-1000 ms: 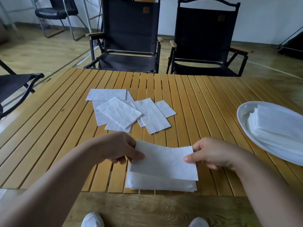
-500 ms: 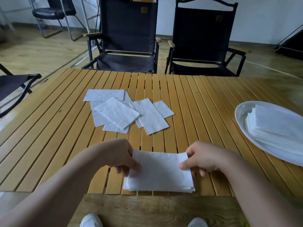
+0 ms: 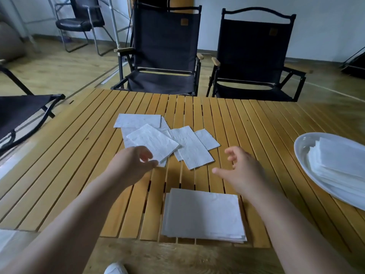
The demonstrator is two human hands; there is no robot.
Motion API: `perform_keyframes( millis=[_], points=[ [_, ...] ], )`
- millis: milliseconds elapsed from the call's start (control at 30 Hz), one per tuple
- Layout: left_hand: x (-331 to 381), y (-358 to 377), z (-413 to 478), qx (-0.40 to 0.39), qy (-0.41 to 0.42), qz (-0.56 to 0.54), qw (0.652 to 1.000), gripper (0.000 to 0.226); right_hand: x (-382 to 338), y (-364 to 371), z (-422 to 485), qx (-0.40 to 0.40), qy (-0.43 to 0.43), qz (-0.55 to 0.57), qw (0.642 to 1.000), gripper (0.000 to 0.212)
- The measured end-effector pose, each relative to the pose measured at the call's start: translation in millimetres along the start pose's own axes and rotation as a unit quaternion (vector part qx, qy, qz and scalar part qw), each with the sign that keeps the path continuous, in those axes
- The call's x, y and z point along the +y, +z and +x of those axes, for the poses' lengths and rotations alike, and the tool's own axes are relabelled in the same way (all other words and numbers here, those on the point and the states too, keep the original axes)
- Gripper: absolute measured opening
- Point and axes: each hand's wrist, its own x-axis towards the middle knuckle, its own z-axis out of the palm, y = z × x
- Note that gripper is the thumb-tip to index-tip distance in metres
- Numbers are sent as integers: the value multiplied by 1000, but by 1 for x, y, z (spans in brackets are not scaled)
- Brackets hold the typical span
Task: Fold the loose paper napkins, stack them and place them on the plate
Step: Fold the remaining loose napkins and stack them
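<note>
Above the tabletop (image 3: 256,125), both grips hang open: left grip (image 3: 134,165) at the loose napkins (image 3: 189,147), right grip (image 3: 243,171) beyond the stack (image 3: 203,214).

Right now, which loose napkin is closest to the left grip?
The top napkin, lying diagonally on the pile; its near corner is at the left grip. The rest sit farther off.

- L hand (image 3: 134,165): bare, fingertips to wrist; outline a bit soft w/ blur.
- R hand (image 3: 243,171): bare too; thumb & fingers slim, nail detail too blurred to read.
- L forearm (image 3: 79,210): bare all the way to the frame edge, widens twd the elbow.
- R forearm (image 3: 292,220): same, bare to the bottom edge.
- shoe (image 3: 115,269): white, rounded toe, only the tip shows at bottom of frame; which foot, can't tell.
</note>
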Motion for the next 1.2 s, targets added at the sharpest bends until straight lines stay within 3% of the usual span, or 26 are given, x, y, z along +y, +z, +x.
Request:
perform_keyframes(
  millis=[67, 200, 400, 733, 1200],
  points=[
    [-15, 5, 6, 34, 24, -12, 999, 44, -8, 13, 2, 2, -37, 0, 999, 64],
    [-32, 15, 15, 7, 49, 31, 998, 62, -25, 35, 9, -32, -48, -13, 998, 70],
    [-35, 23, 22, -24, 119, 61, 991, 43, -36, 71, 17, -94, -72, -26, 993, 68],
    [-18, 23, 13, -18, 92, 56, 994, 30, -24, 64, 22, -78, -60, -65, 993, 44],
    [36, 46, 8, -44, 152, 16, 987, 34, 15, 23, 26, -14, 36, -83, 996, 30]
  ],
)
